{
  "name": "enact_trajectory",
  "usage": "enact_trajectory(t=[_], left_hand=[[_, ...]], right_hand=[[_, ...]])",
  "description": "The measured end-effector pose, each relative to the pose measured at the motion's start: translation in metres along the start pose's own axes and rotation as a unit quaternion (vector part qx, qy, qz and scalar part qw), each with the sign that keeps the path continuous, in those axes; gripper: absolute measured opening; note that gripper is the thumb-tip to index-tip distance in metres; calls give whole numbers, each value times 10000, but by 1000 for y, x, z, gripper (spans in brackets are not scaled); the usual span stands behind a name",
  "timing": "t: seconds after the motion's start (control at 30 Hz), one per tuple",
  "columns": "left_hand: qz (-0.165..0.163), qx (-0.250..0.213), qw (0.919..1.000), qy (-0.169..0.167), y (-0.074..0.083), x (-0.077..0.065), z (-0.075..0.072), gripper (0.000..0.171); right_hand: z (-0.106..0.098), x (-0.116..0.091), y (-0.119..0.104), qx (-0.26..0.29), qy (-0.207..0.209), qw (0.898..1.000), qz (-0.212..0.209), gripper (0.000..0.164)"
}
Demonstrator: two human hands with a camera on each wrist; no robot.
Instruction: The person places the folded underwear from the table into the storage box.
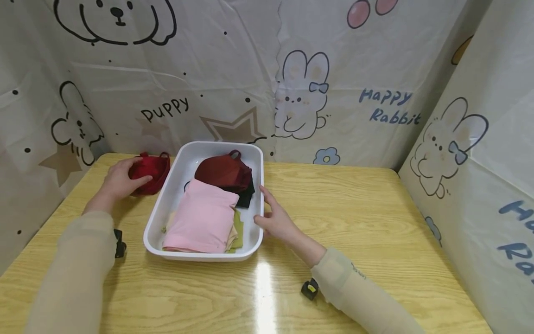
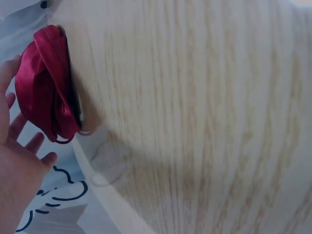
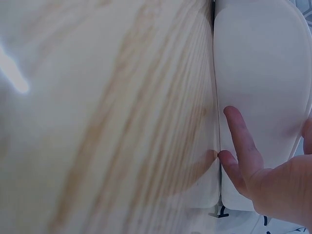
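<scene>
At the back left of the table lies a bright red bra [image 1: 155, 172], folded, with thin straps. My left hand [image 1: 118, 180] reaches around its near left side. In the left wrist view, the fingers of that hand spread loosely beside the red satin cloth. My right hand [image 1: 277, 221] rests against the right side of a white plastic bin [image 1: 257, 232]. In the right wrist view, its straight fingers touch the bin's outer wall [image 3: 258, 63]. The bin holds a folded pink garment [image 1: 200, 215] and a dark red bra [image 1: 219, 171].
Under the pink garment, an olive-green cloth [image 1: 238, 232] sticks out, and a black piece [image 1: 245, 198] lies beneath the dark red bra. The wooden table [image 1: 333, 222] meets a printed cloth backdrop [image 1: 233, 69] behind and at both sides.
</scene>
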State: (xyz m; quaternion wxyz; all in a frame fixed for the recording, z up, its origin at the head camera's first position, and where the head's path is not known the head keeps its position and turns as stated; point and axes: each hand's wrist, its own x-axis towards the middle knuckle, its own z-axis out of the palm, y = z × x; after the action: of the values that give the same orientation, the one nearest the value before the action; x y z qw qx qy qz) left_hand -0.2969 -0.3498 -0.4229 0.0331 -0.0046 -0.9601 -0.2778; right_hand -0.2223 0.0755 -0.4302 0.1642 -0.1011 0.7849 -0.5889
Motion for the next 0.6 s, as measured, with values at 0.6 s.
enact_trajectory(t=[0.6], left_hand=[[-229,-4,9993,296,2,-2,2,76]], right_hand=[[0,-1,-1,-53,26,10000,8,87]])
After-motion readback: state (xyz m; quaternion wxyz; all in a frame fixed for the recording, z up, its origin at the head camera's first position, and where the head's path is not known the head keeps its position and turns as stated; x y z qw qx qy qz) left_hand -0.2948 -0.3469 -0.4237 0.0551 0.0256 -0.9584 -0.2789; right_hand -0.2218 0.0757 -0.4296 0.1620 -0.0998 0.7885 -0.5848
